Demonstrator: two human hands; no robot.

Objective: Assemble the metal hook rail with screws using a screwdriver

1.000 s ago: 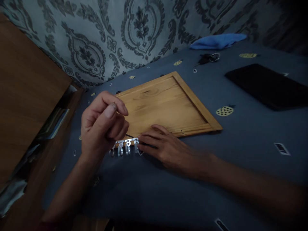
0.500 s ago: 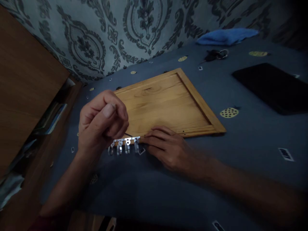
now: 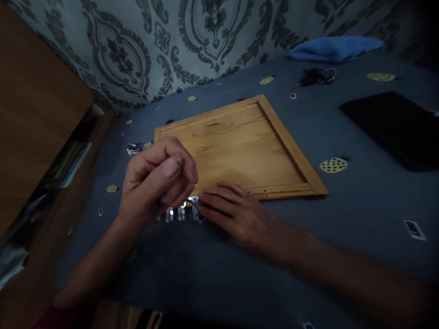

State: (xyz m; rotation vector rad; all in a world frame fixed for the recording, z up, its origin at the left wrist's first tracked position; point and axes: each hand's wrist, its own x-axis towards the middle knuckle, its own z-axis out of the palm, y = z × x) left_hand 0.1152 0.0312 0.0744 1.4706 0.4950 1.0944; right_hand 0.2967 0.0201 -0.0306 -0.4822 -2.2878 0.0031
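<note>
A shallow wooden tray lies on a blue patterned cloth. At its near left corner sits a silver metal hook rack with several curved hooks. My left hand hovers just above the rack, fingers pinched together on a thin dark tool or screw that I cannot make out. My right hand rests on the cloth, fingertips pressed against the right end of the rack at the tray's near edge.
A black flat rectangle lies at the right. A blue cloth bundle and a dark key bunch sit at the back. Small metal parts lie left of the tray. A wooden cabinet stands at the left.
My left hand has shifted a little to the right and now covers more of the hook rack. The right hand stays pressed on the rack's end. The view has drifted slightly.
</note>
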